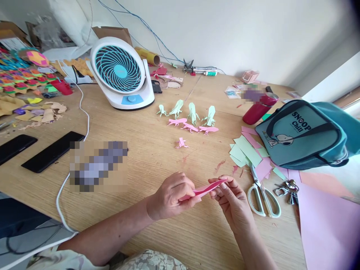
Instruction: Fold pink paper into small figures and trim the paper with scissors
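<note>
Over the wooden table (152, 157), pink paper (206, 190) spans left fingers (182, 190) and right fingers (228, 192), both closed on it.

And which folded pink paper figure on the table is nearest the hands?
The small folded pink paper figure standing alone; the other three pink ones cluster farther back.

Between our fingers (184, 190) we have a paper sheet (207, 189). On the table (146, 161) beyond our fingers are paper figures (192, 112), with a fan (120, 71) behind them to the left. Right of our fingers lie scissors (257, 183), then keys (292, 186); farther beyond these we see a bag (306, 146), a bottle (259, 109) at its left. A cable (58, 198) runs left of our fingers.
</note>
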`<control>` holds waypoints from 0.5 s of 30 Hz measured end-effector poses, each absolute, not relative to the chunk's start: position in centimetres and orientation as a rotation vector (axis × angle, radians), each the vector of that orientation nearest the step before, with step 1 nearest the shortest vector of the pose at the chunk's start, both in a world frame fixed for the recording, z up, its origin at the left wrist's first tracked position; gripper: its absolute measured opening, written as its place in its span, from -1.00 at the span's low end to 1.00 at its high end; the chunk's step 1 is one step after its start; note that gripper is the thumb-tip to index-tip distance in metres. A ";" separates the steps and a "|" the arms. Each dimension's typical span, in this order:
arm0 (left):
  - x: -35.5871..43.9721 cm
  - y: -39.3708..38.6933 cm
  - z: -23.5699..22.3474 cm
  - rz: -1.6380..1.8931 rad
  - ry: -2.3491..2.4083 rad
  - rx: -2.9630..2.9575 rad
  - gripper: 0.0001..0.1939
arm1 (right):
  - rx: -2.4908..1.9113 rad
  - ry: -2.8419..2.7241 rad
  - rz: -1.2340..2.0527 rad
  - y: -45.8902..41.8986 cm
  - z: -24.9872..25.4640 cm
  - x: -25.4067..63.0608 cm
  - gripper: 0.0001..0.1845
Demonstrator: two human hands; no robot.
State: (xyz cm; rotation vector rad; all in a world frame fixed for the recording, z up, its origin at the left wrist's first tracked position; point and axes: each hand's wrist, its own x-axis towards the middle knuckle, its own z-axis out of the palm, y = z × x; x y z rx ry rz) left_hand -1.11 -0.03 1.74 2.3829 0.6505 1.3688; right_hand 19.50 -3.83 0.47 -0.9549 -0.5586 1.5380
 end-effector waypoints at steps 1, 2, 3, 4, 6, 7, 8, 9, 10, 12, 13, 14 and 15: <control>-1.1 0.0 1.7 1.368 0.639 2.389 -0.83 | -0.953 -0.559 1.536 -3.8 0.5 19.5 -0.85; -1.1 0.0 1.7 1.366 0.630 2.396 -0.84 | -0.951 -0.560 1.534 -3.8 0.5 19.5 -0.85; -1.1 0.0 1.7 1.365 0.624 2.402 -0.85 | -0.948 -0.562 1.532 -3.9 0.5 19.5 -0.86; -1.1 0.0 1.7 1.365 0.623 2.407 -0.85 | -0.945 -0.564 1.530 -3.9 0.5 19.6 -0.86; -1.1 0.0 1.7 1.367 0.622 2.415 -0.86 | -0.942 -0.571 1.527 -3.9 0.5 19.6 -0.87; -1.1 0.0 1.7 1.370 0.620 2.419 -0.86 | -0.941 -0.575 1.525 -3.9 0.6 19.6 -0.88; -1.1 0.0 1.7 1.371 0.617 2.425 -0.86 | -0.939 -0.580 1.523 -3.9 0.6 19.6 -0.89; -1.1 0.0 1.6 1.371 0.613 2.430 -0.86 | -0.938 -0.584 1.522 -3.9 0.6 19.6 -0.89; -1.1 -0.1 1.6 1.371 0.610 2.435 -0.86 | -0.936 -0.588 1.521 -3.9 0.6 19.6 -0.90; -1.1 -0.1 1.6 1.368 0.610 2.443 -0.85 | -0.934 -0.595 1.518 -3.9 0.6 19.6 -0.90; -1.1 -0.1 1.6 1.367 0.612 2.445 -0.85 | -0.935 -0.598 1.516 -3.9 0.6 19.6 -0.89; -1.1 -0.1 1.6 1.366 0.615 2.448 -0.85 | -0.937 -0.600 1.512 -3.9 0.6 19.6 -0.89; -1.1 -0.1 1.7 1.366 0.619 2.451 -0.85 | -0.942 -0.602 1.507 -4.0 0.6 19.6 -0.88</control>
